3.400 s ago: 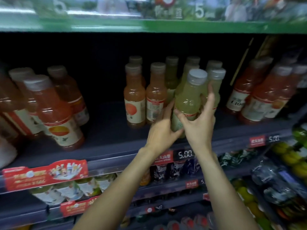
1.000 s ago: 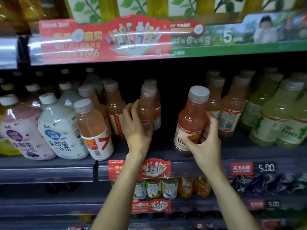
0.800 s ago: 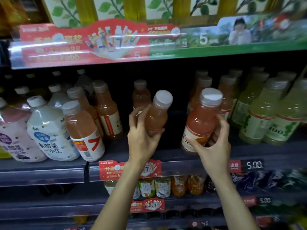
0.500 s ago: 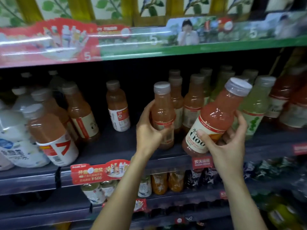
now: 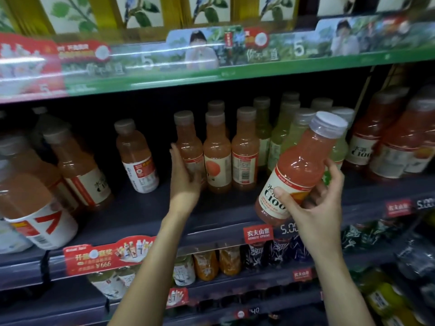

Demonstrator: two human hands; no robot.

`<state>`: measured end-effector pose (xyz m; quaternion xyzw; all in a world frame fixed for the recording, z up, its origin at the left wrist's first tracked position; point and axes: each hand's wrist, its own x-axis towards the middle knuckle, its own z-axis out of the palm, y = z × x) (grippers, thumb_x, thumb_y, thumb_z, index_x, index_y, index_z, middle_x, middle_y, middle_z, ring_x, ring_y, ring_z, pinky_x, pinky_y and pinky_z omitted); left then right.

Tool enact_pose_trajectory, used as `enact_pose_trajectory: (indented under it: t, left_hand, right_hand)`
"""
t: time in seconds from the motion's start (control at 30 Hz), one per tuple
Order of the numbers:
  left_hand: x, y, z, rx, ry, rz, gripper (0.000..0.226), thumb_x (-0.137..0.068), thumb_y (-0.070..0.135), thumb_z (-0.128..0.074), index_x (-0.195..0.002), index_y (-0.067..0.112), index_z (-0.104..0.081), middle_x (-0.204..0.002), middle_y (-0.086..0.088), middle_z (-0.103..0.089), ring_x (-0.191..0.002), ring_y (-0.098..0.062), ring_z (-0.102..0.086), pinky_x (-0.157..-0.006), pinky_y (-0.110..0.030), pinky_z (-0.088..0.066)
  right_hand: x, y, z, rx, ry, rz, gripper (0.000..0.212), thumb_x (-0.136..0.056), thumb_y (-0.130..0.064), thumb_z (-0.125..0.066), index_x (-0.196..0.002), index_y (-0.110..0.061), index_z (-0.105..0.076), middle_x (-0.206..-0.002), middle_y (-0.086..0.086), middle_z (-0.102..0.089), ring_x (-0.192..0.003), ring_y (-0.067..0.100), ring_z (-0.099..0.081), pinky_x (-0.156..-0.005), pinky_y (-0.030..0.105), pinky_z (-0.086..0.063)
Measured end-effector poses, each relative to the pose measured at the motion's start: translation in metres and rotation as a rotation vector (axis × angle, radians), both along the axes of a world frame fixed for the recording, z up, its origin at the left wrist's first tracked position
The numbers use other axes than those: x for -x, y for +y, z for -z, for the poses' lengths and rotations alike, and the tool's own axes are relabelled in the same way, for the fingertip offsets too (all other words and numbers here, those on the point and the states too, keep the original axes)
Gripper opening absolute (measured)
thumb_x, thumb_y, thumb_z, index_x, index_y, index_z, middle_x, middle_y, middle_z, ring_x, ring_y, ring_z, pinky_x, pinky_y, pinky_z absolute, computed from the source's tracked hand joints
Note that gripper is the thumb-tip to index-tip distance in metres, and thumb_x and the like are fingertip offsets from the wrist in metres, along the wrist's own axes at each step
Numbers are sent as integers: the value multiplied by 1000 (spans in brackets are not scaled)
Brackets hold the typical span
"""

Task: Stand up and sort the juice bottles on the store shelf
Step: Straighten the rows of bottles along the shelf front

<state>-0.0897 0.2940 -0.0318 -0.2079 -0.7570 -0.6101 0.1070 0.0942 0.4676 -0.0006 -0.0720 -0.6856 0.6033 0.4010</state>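
Observation:
My right hand (image 5: 313, 208) grips a pink-red juice bottle (image 5: 303, 170) with a white cap and a C100 label. It is tilted right and lifted in front of the shelf edge (image 5: 211, 228). My left hand (image 5: 183, 184), blurred, is wrapped round the lower part of an orange juice bottle (image 5: 188, 142). That bottle stands upright on the shelf, left of two matching orange bottles (image 5: 217, 149). Pale green juice bottles (image 5: 280, 137) stand behind the lifted bottle.
More pink-red C100 bottles (image 5: 400, 142) stand at the far right. A lone orange bottle (image 5: 136, 156) leans mid-left, and larger orange bottles (image 5: 80, 170) crowd the left. A promo strip (image 5: 211, 55) fronts the shelf above. Lower shelves (image 5: 211, 264) hold small bottles.
My left hand moved its orange bottle right and set it beside the two orange ones. My right hand carried the pink-red bottle further right, and my view shifted right.

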Motion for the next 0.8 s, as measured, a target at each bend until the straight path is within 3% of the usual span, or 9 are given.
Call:
enact_pose_trajectory:
  t: [0.07,0.17,0.27,0.33,0.4,0.47,0.53,0.63,0.8]
  left_hand:
    - [-22,7,-2,54,49,-67,82,-93,35,-59,-153,30,-5,-160,-6,-17,-147,-22,-18,-117,-47,-26]
    - [-64,29,-11,157,141,-190,67,-90,16,-62,-148,14,-28,-149,-11,-35,-138,-25,-33,-111,-39,-34]
    - [-106,65,-23,198,169,-74,51,-90,38,-59,-133,13,-48,-132,-4,-53,-125,-19,-47,-101,-35,-41]
    - [-119,85,-30,155,124,245,54,-88,45,-57,-136,23,-46,-137,10,-52,-129,-6,-45,-105,-33,-40]
    - [-134,118,-36,125,-6,628,61,-89,33,-64,-143,28,-37,-144,15,-45,-133,-4,-41,-107,-32,-38]
    - [-140,145,-37,163,-89,806,77,-87,16,-71,-148,31,-25,-147,16,-40,-134,-2,-40,-106,-23,-38]
    - [-147,184,-34,187,-80,836,89,-80,12,-75,-147,35,-20,-146,18,-39,-131,1,-42,-103,-18,-38]
    - [-154,241,-31,151,-36,799,95,-75,13,-79,-147,30,-20,-140,15,-45,-124,3,-48,-97,-15,-41]
    - [-144,319,-31,184,114,798,92,-75,13,-80,-148,19,-25,-144,7,-43,-133,-4,-42,-108,-21,-36]
  right_hand:
    - [0,5,1,-6,1,-20,83,-63,-25,-78,-125,-51,-30,-127,-11,-55,-110,-2,-58,-84,10,-48]
    - [-2,15,1,-18,-7,-48,84,-63,-25,-78,-129,-45,-31,-125,-13,-56,-108,-3,-58,-84,10,-48]
    - [-13,40,2,-41,-34,-60,84,-63,-26,-78,-132,-39,-32,-122,-17,-56,-106,-8,-57,-81,8,-47]
    - [-22,56,1,-75,-62,-67,83,-64,-28,-79,-131,-42,-32,-119,-21,-58,-106,-8,-58,-81,9,-46]
    - [-40,87,-1,-101,-89,-67,83,-67,-30,-78,-134,-42,-32,-113,-27,-60,-104,-8,-59,-80,9,-47]
    - [-53,114,-4,-130,-109,-62,84,-67,-35,-76,-137,-42,-30,-108,-37,-60,-103,-10,-58,-80,10,-47]
    - [-66,146,-6,-161,-123,-18,84,-68,-37,-76,-138,-44,-29,-107,-41,-58,-103,-11,-58,-82,13,-48]
    - [-71,188,-6,-188,-132,45,85,-73,-29,-79,-139,-44,-28,-117,-29,-58,-105,-9,-58,-85,16,-48]
    - [-65,245,2,-154,-119,184,80,-71,-27,-82,-133,-34,-32,-117,-24,-55,-107,-12,-54,-85,7,-42]
